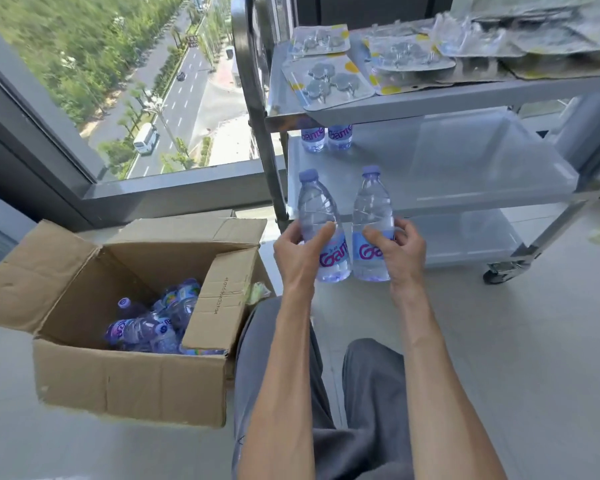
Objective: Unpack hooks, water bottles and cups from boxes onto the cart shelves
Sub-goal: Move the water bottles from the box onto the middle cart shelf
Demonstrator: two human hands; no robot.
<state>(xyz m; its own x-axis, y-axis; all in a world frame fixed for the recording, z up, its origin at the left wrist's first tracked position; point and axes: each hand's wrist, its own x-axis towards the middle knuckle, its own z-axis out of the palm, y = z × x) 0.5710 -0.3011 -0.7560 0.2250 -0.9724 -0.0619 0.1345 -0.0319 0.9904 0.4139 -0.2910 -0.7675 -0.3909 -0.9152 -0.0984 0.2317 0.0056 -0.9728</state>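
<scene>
My left hand [300, 254] grips one clear water bottle [317, 206] with a purple cap, and my right hand [400, 252] grips a second bottle [371, 202]. Both bottles are upright, side by side, held just in front of the steel cart's middle shelf [465, 174]. Two more bottles [326, 136] stand at the back left of that shelf. Several blister packs of hooks [329, 81] lie on the top shelf [430, 98]. An open cardboard box [129, 375] on the floor at my left holds several bottles [153, 323].
A floor-to-ceiling window [118, 81] runs along the left behind the box. The cart's bottom shelf [465, 237] and a caster wheel [499, 275] show at the right. My knees in grey trousers [361, 393] are below my arms. Pale floor surrounds the cart.
</scene>
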